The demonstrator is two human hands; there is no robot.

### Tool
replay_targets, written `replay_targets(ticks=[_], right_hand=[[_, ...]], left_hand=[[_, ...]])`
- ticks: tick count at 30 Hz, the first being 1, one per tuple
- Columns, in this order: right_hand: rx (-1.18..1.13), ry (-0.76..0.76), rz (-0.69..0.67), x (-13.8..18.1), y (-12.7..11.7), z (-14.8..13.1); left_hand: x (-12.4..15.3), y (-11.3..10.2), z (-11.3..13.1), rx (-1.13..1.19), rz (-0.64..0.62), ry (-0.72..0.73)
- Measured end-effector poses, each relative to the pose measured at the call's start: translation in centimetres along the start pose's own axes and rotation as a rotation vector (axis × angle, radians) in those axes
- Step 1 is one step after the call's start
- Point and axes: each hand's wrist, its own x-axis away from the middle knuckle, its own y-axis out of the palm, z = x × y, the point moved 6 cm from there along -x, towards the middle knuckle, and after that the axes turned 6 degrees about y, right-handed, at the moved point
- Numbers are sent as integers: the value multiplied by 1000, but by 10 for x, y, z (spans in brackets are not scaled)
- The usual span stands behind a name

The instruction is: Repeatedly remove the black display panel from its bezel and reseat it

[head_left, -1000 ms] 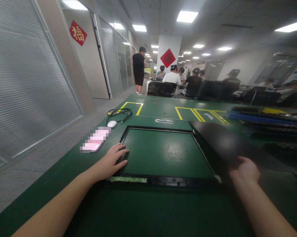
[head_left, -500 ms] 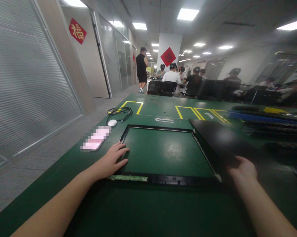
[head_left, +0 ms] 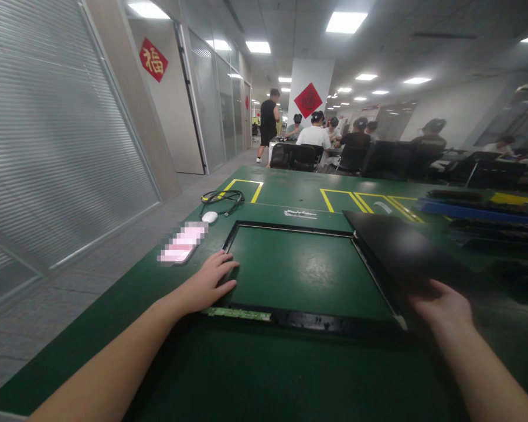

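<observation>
The right hand (head_left: pixel 445 309) stays by the black panel (head_left: pixel 398 243), its blurred grip impossible to tell, and the left hand (head_left: pixel 208 285), fingers spread, stays on the black frame (head_left: pixel 327 322) beside it on the table (head_left: pixel 290 375), so work seems paused, while a far-off person (head_left: pixel 269 120) has walked on.

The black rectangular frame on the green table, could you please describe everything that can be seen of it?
The black frame is a thin, open rectangle, seemingly plastic, with a pale line along its far and right sides. Its near bar carries a green strip, perhaps a circuit board, toward the left. It lies flat on the green table, which shows through it. The left hand rests on its left side; a black panel runs along its right side, contact unclear.
</observation>
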Motion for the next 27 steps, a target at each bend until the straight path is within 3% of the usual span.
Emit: replay_targets(ticks=[5, 21, 27], right_hand=[[-106, 65, 53, 10, 2, 3], [-172, -68, 86, 7, 2, -5], [-252, -134, 77, 27, 5, -15]], left_hand=[[0, 0, 0, 3, 19, 1], [2, 0, 4, -3, -39, -4], [1, -2, 1, 17, 35, 17]])
